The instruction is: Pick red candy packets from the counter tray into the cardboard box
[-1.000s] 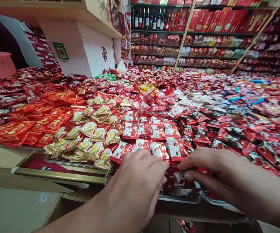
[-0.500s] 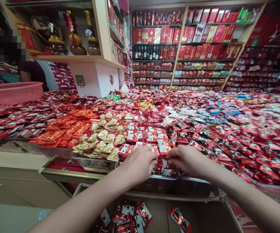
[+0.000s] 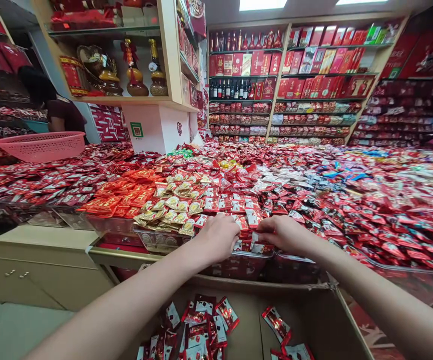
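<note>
My left hand is at the front edge of a clear bin of red-and-white candy packets. Its fingers are curled down among the packets, and what they hold is hidden behind the knuckles. Beside it, my right hand pinches a small red-and-white candy packet at the same bin's front. A cardboard box stands open below both forearms. Loose red-and-white packets of a similar look lie in it.
Gold-wrapped packets and orange-red packets fill bins to the left. Piles of red packets spread right. A pink basket sits on the far left, a person behind it. A display cabinet overhangs the counter.
The view has shifted, showing more of the cardboard box and the ceiling lights. Both hands stay at the front of the same bin, with only slight finger movement.
</note>
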`<state>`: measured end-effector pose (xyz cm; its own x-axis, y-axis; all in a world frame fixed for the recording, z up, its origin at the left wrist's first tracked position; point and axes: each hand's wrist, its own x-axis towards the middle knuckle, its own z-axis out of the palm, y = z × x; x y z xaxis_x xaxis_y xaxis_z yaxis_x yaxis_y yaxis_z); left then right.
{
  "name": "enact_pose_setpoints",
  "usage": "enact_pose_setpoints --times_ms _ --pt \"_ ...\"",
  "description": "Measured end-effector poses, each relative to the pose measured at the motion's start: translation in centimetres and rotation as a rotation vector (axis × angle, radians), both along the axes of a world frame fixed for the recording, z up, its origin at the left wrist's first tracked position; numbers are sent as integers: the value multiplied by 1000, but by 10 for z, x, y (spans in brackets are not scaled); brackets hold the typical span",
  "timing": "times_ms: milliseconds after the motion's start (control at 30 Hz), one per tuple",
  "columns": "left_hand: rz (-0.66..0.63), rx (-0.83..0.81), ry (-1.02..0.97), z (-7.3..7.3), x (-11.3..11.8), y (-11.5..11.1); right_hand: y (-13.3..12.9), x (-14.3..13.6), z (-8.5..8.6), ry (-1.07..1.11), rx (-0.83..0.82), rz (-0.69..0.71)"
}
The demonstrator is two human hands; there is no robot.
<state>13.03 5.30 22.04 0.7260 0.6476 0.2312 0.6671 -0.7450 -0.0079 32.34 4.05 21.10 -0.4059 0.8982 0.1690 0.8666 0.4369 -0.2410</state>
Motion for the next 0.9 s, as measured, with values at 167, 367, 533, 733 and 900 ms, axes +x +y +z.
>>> enact_pose_setpoints --times_ms 167,367,533,733,900 --pt "-22 17 -18 -4 -4 -1 -1 7 7 59 63 -72" --pt "-64 22 -53 1 1 -2 -8 26 28 180 177 -167" --pt "-142 -11 2 0 17 3 -10 36 27 215 225 -182" --pt "-130 -110 42 -3 27 7 -11 41 17 208 252 -139" --pt "-99 -134 30 -10 32 6 -8 42 6 240 274 -67"
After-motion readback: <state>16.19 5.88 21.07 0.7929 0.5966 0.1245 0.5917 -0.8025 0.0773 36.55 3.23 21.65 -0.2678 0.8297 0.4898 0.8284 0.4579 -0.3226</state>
